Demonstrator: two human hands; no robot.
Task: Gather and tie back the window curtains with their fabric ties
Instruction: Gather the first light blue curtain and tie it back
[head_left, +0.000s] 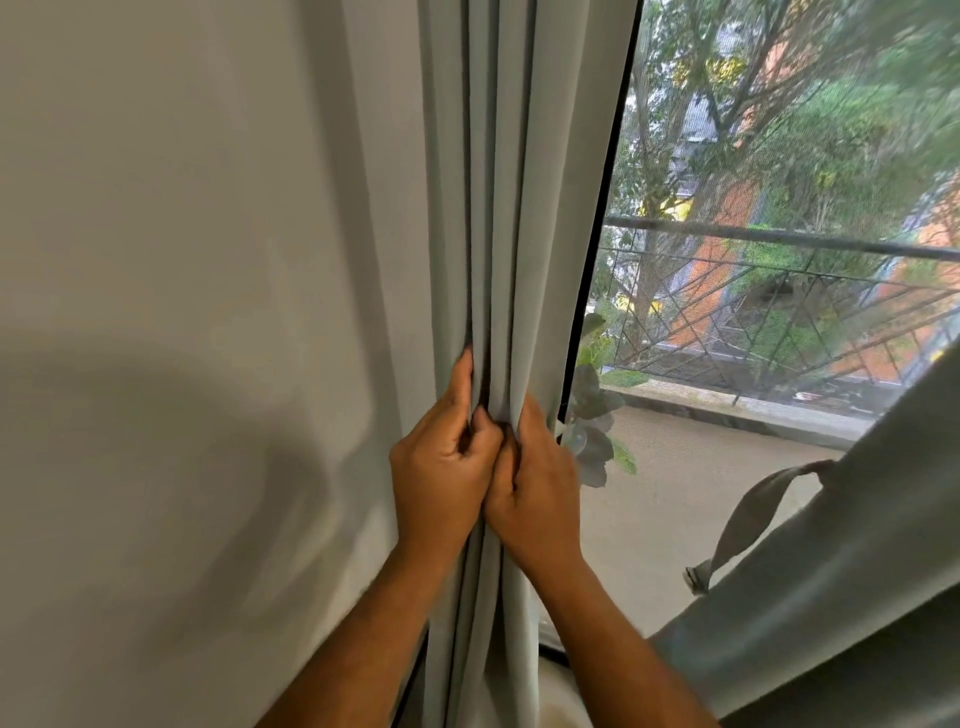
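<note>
Against the wall (182, 260), at the window's left edge, the left curtain (498, 208) hangs bunched into narrow folds. Both hands are closed on it at about mid-height: the left hand (441, 467) pinches the outer folds with its fingers curled in, and the right hand (535, 488) clamps the inner folds just beside it, the two hands touching. Each grip is tight on cloth, with nothing else held. Gathering looks like the step in hand, nearly complete for this panel. No tie can be seen on this curtain; it may be hidden in the folds or behind them. A second curtain (831, 597) at lower right has its tie (748, 514) hanging loose as a loop. Next, one hand should keep the bundle squeezed while the other finds this panel's tie and wraps it round the bundle.
</note>
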